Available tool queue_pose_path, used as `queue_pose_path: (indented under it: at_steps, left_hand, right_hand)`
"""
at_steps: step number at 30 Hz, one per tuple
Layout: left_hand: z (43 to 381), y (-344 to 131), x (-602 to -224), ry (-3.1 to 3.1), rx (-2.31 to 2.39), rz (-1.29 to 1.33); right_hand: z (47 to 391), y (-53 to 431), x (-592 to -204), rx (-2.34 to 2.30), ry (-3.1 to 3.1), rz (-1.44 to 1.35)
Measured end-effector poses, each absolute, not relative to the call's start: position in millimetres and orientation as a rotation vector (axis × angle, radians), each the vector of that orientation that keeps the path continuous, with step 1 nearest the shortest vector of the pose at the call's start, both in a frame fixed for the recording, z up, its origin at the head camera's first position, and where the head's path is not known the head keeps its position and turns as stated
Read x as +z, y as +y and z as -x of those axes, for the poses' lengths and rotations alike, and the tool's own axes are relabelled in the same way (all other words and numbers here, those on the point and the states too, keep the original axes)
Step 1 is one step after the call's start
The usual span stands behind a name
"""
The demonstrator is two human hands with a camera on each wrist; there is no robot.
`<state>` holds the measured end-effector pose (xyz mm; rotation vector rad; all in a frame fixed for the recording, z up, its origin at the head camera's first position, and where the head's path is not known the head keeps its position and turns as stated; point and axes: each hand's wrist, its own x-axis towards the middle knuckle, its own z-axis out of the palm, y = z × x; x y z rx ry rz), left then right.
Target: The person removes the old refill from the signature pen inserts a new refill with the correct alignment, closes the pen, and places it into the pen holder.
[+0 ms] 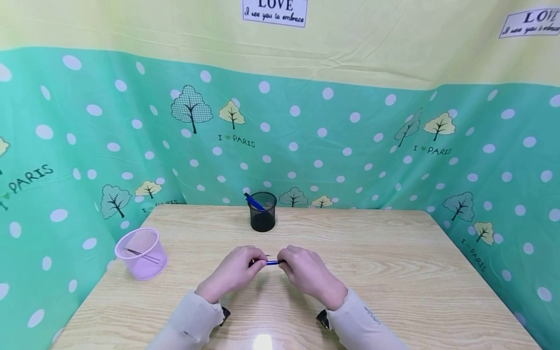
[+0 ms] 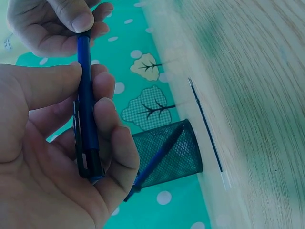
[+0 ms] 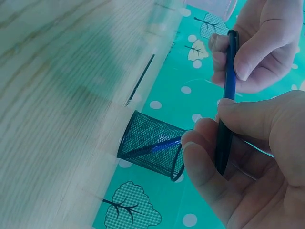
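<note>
Over the middle of the table, both hands hold one blue click pen (image 1: pixel 271 262) level between them. My left hand (image 1: pixel 238 268) grips the blue barrel, and the black clip (image 2: pixel 77 138) lies along its palm side in the left wrist view. At the other end, my right hand (image 1: pixel 308 272) pinches the black grip section (image 3: pixel 222 143) between thumb and fingers. A thin dark ink refill (image 2: pixel 207 129) with a metal tip and a clear tail lies on the table just beyond the hands.
A black mesh pen cup (image 1: pixel 262 222) stands near the table's back edge, with another blue pen (image 1: pixel 253 201) leaning in it. At the left edge stands a light purple cup (image 1: pixel 148 270) with thin refills (image 1: pixel 142 254) inside. A polka-dot curtain (image 1: pixel 350 160) hangs behind the table (image 1: pixel 393 272).
</note>
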<state>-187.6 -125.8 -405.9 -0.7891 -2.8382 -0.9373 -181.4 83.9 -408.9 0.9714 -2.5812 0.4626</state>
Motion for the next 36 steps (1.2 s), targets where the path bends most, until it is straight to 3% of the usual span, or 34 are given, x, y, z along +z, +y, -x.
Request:
queue_pose_path:
  at_steps: [25,36]
  left_hand:
    - [185.5,-123.4,-404.6,-2.803,-0.937,0.735]
    - [186.7,-125.2,-405.5,-2.836,-0.960,0.836]
  right_hand:
    - [180.6,83.2,-409.0,0.479,-2.592,-0.974]
    - [180.3,83.6,-409.3,0.466,-2.580,-0.983]
